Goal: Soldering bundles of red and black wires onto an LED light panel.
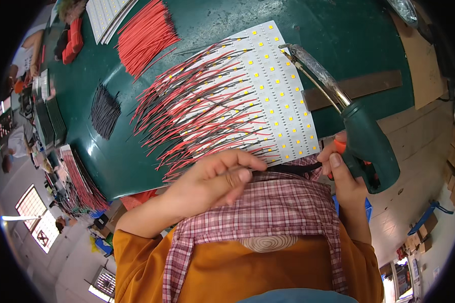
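Note:
My right hand [348, 177] is closed around the dark green soldering gun [371, 144], with fingers at its orange trigger. The gun's metal shaft reaches away to the left, and its tip is over the far right part of a white LED board panel [283, 101]. Rows of yellow LEDs dot that panel. Red and black wires [207, 111] fan out from it to the left. My left hand [217, 179] is at the panel's near edge, its index finger stretched out apart from the thumb and the other fingers loosely curled. Nothing clearly shows in it.
On the green table [136, 171] lie a pile of red wires [146, 38], a bundle of black wires [105, 111] and more white panels [108, 17]. A flat brown bar [359, 90] lies beneath the gun. Wired panels [81, 177] are stacked at the left. Other people are at the far left.

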Available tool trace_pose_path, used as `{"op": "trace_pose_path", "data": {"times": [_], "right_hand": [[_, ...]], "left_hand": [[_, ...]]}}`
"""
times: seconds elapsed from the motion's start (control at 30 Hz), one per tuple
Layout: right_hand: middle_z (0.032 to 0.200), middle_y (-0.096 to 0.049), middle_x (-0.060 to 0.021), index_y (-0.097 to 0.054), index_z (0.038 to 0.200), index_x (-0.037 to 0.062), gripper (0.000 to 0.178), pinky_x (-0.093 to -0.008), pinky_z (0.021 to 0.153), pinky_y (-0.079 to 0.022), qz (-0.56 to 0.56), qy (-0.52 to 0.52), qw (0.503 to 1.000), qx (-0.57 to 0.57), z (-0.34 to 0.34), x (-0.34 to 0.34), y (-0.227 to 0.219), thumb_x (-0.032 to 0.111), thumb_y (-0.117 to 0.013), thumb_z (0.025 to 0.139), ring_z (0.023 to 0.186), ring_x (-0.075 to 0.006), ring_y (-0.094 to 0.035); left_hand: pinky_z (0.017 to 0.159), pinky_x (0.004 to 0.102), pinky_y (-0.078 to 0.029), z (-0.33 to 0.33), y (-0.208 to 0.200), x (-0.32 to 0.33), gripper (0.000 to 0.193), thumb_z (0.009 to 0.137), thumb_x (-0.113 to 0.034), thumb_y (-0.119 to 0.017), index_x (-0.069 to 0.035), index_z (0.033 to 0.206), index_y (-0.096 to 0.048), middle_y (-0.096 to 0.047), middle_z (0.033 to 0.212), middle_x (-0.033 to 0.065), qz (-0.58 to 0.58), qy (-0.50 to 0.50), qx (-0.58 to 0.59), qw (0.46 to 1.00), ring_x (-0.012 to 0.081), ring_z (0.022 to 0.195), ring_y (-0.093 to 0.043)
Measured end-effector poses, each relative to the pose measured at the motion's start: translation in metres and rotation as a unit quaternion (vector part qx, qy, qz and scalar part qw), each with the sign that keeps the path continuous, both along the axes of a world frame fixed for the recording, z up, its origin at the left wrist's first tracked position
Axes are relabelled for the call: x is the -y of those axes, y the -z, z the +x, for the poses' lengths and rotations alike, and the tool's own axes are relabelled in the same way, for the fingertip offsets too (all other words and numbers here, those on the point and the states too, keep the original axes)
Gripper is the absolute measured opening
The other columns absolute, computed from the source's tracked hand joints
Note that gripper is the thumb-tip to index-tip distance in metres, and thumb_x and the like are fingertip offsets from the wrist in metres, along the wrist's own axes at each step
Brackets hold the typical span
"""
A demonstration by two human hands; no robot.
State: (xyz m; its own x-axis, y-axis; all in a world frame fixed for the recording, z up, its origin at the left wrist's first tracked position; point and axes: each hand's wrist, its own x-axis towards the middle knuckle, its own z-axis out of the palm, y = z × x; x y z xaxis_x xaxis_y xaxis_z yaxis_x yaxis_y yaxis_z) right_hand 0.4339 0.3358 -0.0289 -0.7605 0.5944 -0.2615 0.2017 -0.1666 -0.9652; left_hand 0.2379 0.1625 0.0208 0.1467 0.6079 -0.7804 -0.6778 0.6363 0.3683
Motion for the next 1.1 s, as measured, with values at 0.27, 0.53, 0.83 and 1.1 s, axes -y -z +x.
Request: {"op": "trace_pose_path", "data": {"times": [0.27, 0.53, 0.83, 1.1], "right_hand": [[0.083, -0.063, -0.0115, -0.049, 0.121, -0.0007, 0.030, -0.0237, 0.058, -0.046, 0.008, -0.035, 0.999, -0.006, 0.000, 0.000, 0.004, 0.003, -0.053, 0.091, 0.063, -0.0084, -0.051], [0.084, -0.062, -0.0098, -0.048, 0.124, -0.0020, 0.033, -0.0238, 0.060, -0.045, 0.033, -0.061, 0.997, 0.023, 0.007, 0.004, 0.001, 0.005, -0.053, 0.092, 0.064, -0.0082, -0.049], [0.085, -0.065, -0.0072, -0.064, 0.091, 0.0005, 0.008, -0.0300, 0.073, -0.051, 0.078, -0.087, 0.987, 0.109, 0.004, 0.001, -0.009, -0.003, -0.060, 0.085, 0.080, -0.0189, -0.063], [0.083, -0.065, -0.0078, -0.064, 0.089, 0.0027, 0.009, -0.0290, 0.068, -0.052, 0.056, -0.082, 0.990, 0.103, 0.011, 0.007, -0.002, -0.005, -0.060, 0.085, 0.076, -0.0191, -0.064]], "left_hand": [[0.057, 0.0293, -0.041, -0.032, 0.032, -0.042, 0.015, 0.097, -0.006, -0.051, 0.000, 0.110, -0.053, -0.055, 0.072, 0.0049, 0.176, -0.019, -0.612, 0.771, 0.0154, 0.063, -0.053], [0.063, 0.0348, -0.050, -0.040, 0.047, -0.068, 0.014, 0.086, 0.000, -0.059, 0.001, 0.100, -0.059, -0.065, 0.083, 0.0182, 0.157, 0.036, -0.685, 0.710, 0.0310, 0.072, -0.066], [0.065, 0.0217, -0.049, -0.043, 0.047, -0.072, 0.009, 0.086, -0.003, -0.066, 0.005, 0.091, -0.065, -0.067, 0.077, 0.0056, 0.108, 0.039, -0.676, 0.728, 0.0081, 0.069, -0.061], [0.062, 0.0215, -0.048, -0.033, 0.056, -0.068, 0.008, 0.086, -0.004, -0.067, 0.004, 0.088, -0.066, -0.065, 0.075, 0.0032, 0.104, 0.042, -0.702, 0.703, 0.0062, 0.068, -0.060]]}}
